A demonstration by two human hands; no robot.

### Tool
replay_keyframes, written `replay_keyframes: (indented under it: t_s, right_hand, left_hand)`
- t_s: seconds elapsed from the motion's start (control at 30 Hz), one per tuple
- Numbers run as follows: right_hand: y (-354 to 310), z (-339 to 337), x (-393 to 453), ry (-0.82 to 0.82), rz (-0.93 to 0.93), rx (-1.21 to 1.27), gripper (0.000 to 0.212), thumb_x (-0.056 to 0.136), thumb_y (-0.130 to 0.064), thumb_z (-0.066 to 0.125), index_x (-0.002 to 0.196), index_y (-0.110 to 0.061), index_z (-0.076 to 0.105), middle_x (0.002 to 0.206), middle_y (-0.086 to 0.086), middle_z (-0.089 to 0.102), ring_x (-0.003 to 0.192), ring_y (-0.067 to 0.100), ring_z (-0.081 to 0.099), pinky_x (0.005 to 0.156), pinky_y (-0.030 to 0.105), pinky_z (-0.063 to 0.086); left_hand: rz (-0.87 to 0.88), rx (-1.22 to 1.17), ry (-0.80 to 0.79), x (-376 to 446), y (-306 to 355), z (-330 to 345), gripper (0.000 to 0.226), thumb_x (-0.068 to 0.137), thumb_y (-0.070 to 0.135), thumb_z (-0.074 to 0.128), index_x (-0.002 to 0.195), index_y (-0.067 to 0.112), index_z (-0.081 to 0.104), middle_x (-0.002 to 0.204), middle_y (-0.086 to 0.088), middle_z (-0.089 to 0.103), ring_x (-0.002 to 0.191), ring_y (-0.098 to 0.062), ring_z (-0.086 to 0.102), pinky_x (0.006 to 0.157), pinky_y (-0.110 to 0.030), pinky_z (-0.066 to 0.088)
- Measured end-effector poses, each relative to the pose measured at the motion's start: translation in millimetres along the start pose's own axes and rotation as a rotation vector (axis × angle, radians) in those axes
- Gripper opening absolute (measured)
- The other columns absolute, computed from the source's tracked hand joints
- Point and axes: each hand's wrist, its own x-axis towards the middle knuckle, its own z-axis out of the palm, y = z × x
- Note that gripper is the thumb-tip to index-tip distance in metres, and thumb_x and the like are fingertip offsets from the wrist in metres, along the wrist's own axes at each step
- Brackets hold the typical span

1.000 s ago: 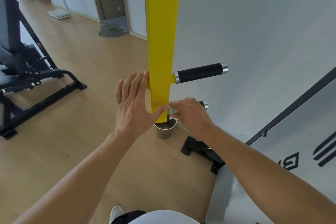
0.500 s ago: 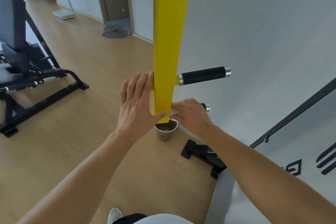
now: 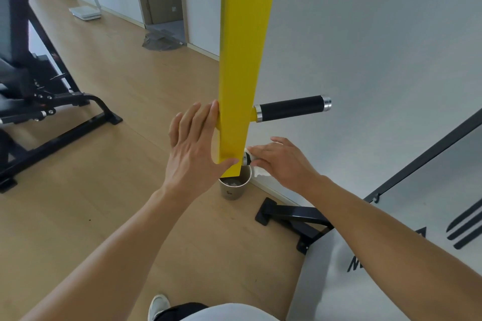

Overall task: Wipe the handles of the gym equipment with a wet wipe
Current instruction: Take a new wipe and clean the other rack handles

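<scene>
A wooden floor (image 3: 109,81) spreads out below and to the left of both hands, and a grey wall (image 3: 365,34) rises beyond the right fingers. A yellow beam (image 3: 243,60) hangs upright between the two hands. A black weight bench (image 3: 31,91) stands well to the left of the left fingers.

The left hand (image 3: 194,148) lies flat against the beam's left face, fingers straight and pressed together, pointing up, with the thumb hooked round the beam's front edge near its lower end. Above the right fingers, an upper handle (image 3: 290,108) with a black grip and metal end caps sticks out to the right of the beam, untouched.

The right hand (image 3: 283,161) wraps over the lower handle (image 3: 245,158), of which only a metal collar shows beside the fingertips. Its fingers curl loosely together around a white wet wipe (image 3: 260,171), which peeks out beneath them, pressed to that handle. A paper cup (image 3: 233,189) stands on the floor just below both thumbs.
</scene>
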Motion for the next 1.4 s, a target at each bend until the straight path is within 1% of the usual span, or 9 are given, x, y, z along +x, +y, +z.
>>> replay_keyframes:
  t_s: [0.13, 0.23, 0.47, 0.6, 0.8, 0.87, 1.07, 1.2, 1.4]
  right_hand:
    - [19.3, -19.4, -10.4, -0.001, -0.021, -0.028, 0.03, 0.098, -0.034, 0.06, 0.121, -0.018, 0.071, 0.11, -0.006, 0.076, 0.093, 0.012, 0.073, 0.1, 0.037, 0.048]
    - [26.0, -21.9, -16.3, 0.031, 0.036, -0.036, 0.034, 0.093, -0.03, 0.071, 0.122, -0.013, 0.07, 0.092, -0.002, 0.076, 0.074, 0.008, 0.064, 0.083, 0.033, 0.055]
    - [-4.0, 11.5, 13.7, 0.033, -0.032, 0.081, 0.031, 0.096, -0.034, 0.066, 0.122, -0.019, 0.069, 0.099, -0.001, 0.075, 0.084, 0.019, 0.068, 0.086, 0.038, 0.053]
    - [10.1, 2.3, -2.3, 0.019, 0.007, -0.016, 0.042, 0.094, -0.036, 0.067, 0.132, -0.017, 0.064, 0.119, 0.0, 0.073, 0.102, 0.021, 0.069, 0.095, 0.037, 0.052]
    - [48.5, -18.9, -33.7, 0.036, 0.089, -0.092, 0.042, 0.088, -0.026, 0.076, 0.125, -0.009, 0.067, 0.105, 0.006, 0.076, 0.093, 0.026, 0.073, 0.088, 0.037, 0.056]
    - [40.8, -13.3, -26.7, 0.042, 0.065, -0.107, 0.043, 0.087, -0.027, 0.077, 0.125, -0.007, 0.068, 0.109, 0.007, 0.076, 0.096, 0.026, 0.073, 0.09, 0.038, 0.056]
    - [-10.7, 15.7, 20.8, 0.033, -0.022, 0.011, 0.034, 0.094, -0.033, 0.068, 0.126, -0.021, 0.066, 0.107, 0.001, 0.075, 0.095, 0.023, 0.07, 0.094, 0.038, 0.05]
    - [15.5, 5.7, -6.9, 0.055, 0.013, -0.057, 0.041, 0.092, -0.029, 0.072, 0.129, -0.013, 0.065, 0.121, 0.005, 0.073, 0.108, 0.025, 0.07, 0.098, 0.041, 0.054]
    - [46.6, -8.7, -34.6, 0.115, 0.034, -0.194, 0.044, 0.083, -0.029, 0.08, 0.119, -0.007, 0.071, 0.107, 0.007, 0.077, 0.095, 0.025, 0.075, 0.09, 0.038, 0.055]
  left_hand:
    - [0.005, 0.007, -0.022, 1.7, -1.8, -1.1, 0.126, 0.063, 0.061, 0.085, 0.158, 0.009, 0.022, 0.158, -0.008, 0.033, 0.151, -0.026, 0.02, 0.125, -0.043, 0.007]
    - [-0.016, -0.02, -0.044, 5.1, 1.7, 0.2, 0.129, 0.061, 0.065, 0.084, 0.159, 0.01, 0.019, 0.159, -0.007, 0.031, 0.152, -0.025, 0.015, 0.125, -0.037, -0.003]
    - [-0.023, -0.038, -0.016, 5.7, -1.8, 1.9, 0.124, 0.065, 0.064, 0.083, 0.158, 0.009, 0.021, 0.159, -0.009, 0.032, 0.151, -0.025, 0.015, 0.124, -0.034, -0.004]
    - [-0.021, -0.034, 0.026, 5.0, -3.2, 4.8, 0.119, 0.067, 0.061, 0.084, 0.156, 0.007, 0.026, 0.157, -0.01, 0.037, 0.15, -0.025, 0.019, 0.124, -0.033, -0.002]
    - [-0.003, -0.038, -0.045, 9.8, 1.8, 5.4, 0.132, 0.059, 0.063, 0.087, 0.159, 0.01, 0.019, 0.159, -0.008, 0.03, 0.152, -0.025, 0.013, 0.126, -0.048, 0.007]
    - [-0.019, -0.027, -0.055, 10.3, 2.0, 5.3, 0.135, 0.057, 0.066, 0.087, 0.159, 0.01, 0.017, 0.161, -0.008, 0.028, 0.153, -0.026, 0.011, 0.126, -0.05, 0.005]
    - [-0.024, -0.014, -0.055, 9.6, -2.1, 4.5, 0.131, 0.06, 0.062, 0.087, 0.159, 0.011, 0.017, 0.162, -0.006, 0.027, 0.154, -0.024, 0.009, 0.127, -0.047, 0.003]
    - [0.018, 0.021, -0.004, 8.4, -4.8, 7.5, 0.118, 0.07, 0.045, 0.088, 0.159, 0.012, 0.019, 0.161, -0.007, 0.031, 0.153, -0.026, 0.016, 0.125, -0.043, 0.004]
    - [0.025, 0.038, 0.021, 6.3, -0.7, 10.8, 0.117, 0.069, 0.038, 0.09, 0.159, 0.011, 0.02, 0.159, -0.008, 0.033, 0.151, -0.028, 0.018, 0.124, -0.045, 0.005]
